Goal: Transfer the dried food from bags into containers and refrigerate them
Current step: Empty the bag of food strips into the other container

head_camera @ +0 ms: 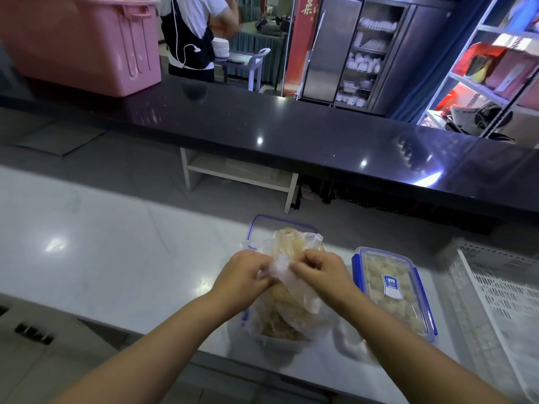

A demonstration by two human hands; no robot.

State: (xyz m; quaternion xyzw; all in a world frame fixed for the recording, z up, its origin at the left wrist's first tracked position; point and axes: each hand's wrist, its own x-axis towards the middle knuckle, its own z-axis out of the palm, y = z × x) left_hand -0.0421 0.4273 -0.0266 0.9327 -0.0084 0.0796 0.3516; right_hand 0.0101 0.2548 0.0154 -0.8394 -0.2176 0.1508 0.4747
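A clear plastic bag (294, 298) of pale yellow dried food stands in an open clear container (280, 341) with blue clips, near the front edge of the white counter. My left hand (243, 275) and my right hand (320, 272) both pinch the bag's crumpled top, close together above the container. A lid with a blue rim (256, 221) lies behind the bag, partly hidden. To the right sits a closed container (393, 293) with a blue label, filled with pale round pieces.
A white perforated crate (495, 290) lies at the right. A raised black counter (262, 132) runs across behind, with a pink tub (78, 42) on its left end. A person stands beyond it. Metal shelves with dishes stand at the back right.
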